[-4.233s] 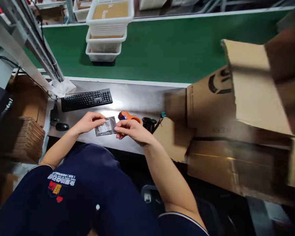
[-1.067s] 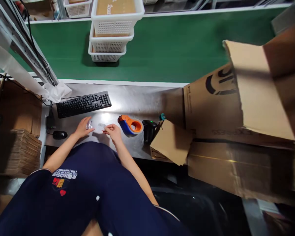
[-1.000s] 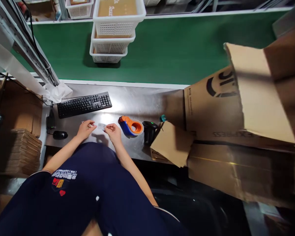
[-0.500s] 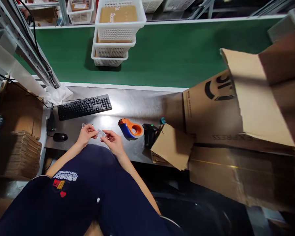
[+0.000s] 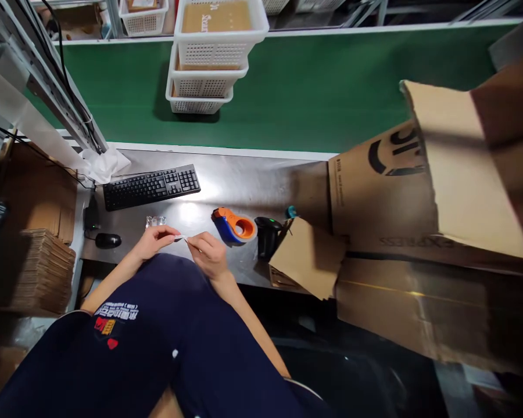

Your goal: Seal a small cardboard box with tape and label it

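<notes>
Close to my body, over the front edge of the metal table point(image 5: 261, 180), both hands pinch a small white label point(image 5: 181, 237) between them. My left hand point(image 5: 153, 241) grips its left end with thumb and forefinger. Bent fingers of my right hand point(image 5: 209, 253) close on the other end. The label is seen nearly edge-on, so its face is hidden. Just behind my left hand lies a small clear packet point(image 5: 156, 221), its contents too small to make out. An orange and blue tape dispenser point(image 5: 234, 225) rests to the right of my hands.
A black keyboard point(image 5: 152, 187) and mouse point(image 5: 108, 240) are on the left. A black scanner point(image 5: 267, 237) stands beside cardboard pieces point(image 5: 307, 255). Large cartons point(image 5: 379, 203) fill the right side. Stacked white baskets point(image 5: 209, 52) sit on the green conveyor point(image 5: 314, 98).
The label has turned from showing its printed face to nearly edge-on. My right hand has rolled over with its fingers more curled. The packet behind my left hand shows more.
</notes>
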